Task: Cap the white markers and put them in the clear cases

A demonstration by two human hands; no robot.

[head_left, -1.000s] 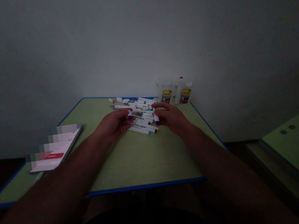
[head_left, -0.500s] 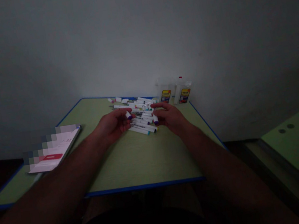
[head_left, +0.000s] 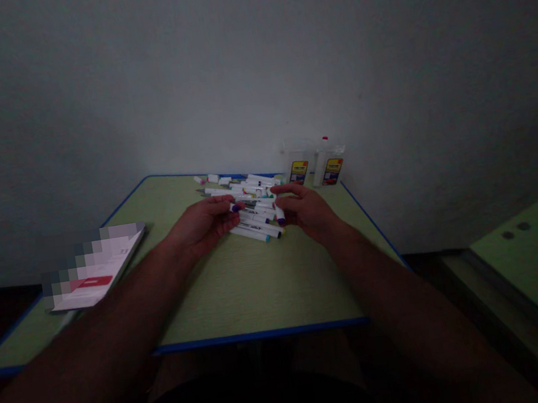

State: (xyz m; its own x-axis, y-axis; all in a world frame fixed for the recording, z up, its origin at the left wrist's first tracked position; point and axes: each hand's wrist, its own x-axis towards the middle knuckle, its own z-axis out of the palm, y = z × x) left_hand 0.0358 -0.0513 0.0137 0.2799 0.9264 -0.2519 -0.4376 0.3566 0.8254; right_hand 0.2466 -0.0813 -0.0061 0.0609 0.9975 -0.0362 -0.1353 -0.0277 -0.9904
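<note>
Between the thumb and fingers of my left hand (head_left: 209,222) is a short white marker cap (head_left: 234,207) with a purple end, partly hidden by the fingers. My right hand (head_left: 303,208) is closed on a white marker (head_left: 279,211), held nearly upright with its purple end down. The two hands are a little apart. Behind and between them lies a loose pile of white markers (head_left: 256,232) with colored ends, several of them overlapping. Some loose white caps (head_left: 212,178) lie at the pile's far left.
Two clear plastic marker cases (head_left: 299,170) with yellow-and-black labels stand at the table's back right, one holding a red-tipped marker (head_left: 325,146). A tablet-like screen (head_left: 117,264) lies on the left. The green table (head_left: 252,291) has a blue edge and meets the wall behind.
My left hand has turned the marker cap slightly, so its purple end shows more and its white side less. The right hand holds its marker almost still.
</note>
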